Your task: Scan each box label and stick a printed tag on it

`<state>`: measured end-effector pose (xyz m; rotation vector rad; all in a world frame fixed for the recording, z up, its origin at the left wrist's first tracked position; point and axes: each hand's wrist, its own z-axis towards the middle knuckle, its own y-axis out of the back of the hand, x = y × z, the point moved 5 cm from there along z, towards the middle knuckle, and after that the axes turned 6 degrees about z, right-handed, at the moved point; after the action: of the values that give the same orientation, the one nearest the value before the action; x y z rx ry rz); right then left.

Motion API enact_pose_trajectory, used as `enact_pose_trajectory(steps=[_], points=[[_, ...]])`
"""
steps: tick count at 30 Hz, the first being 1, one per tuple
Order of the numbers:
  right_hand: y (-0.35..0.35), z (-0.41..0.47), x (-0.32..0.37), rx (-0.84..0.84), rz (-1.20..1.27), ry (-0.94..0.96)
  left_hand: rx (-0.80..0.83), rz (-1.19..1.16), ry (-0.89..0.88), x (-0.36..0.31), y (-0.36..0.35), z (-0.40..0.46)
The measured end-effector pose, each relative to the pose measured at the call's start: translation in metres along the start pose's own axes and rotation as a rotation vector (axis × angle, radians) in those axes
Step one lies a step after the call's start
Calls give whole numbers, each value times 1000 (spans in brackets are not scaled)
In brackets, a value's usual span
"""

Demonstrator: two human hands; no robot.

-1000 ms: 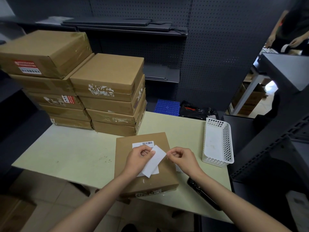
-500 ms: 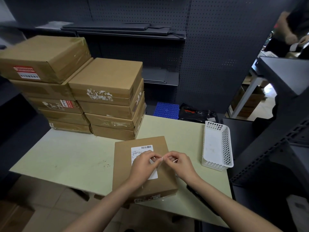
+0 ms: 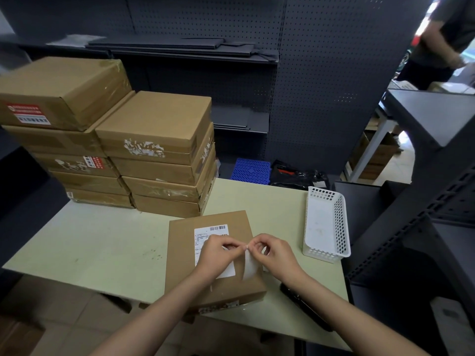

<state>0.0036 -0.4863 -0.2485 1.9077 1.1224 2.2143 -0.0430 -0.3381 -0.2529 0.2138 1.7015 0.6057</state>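
Two hands, one tag. Your left hand point(image 3: 214, 253) and right hand point(image 3: 276, 254) meet over the box point(image 3: 185, 268) at the near edge of the table point(image 3: 102, 242); the fingers point(image 3: 253, 244) of both are pinched together on the top corner of the printed tag point(image 3: 249, 265), apparently to split it from its backing. Tag hangs just above the box lid, beside the label point(image 3: 205, 232) already stuck there. Two stacks of boxes point(image 3: 154, 119) wait at rear left, within reach. White basket point(image 3: 341, 222) stands to your right.
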Motion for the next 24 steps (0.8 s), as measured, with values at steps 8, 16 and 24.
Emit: enact_pose_trajectory(steps=[8,16,24], points=[[36,-5,-35,-114,-30,-87,-149,-314,213,6,15,8],[73,-21,-81,-217,-70,-260,-213,-426,216,10,32,20],[120,-27,-104,-459,-154,-380,-166,-454,154,9,24,24]])
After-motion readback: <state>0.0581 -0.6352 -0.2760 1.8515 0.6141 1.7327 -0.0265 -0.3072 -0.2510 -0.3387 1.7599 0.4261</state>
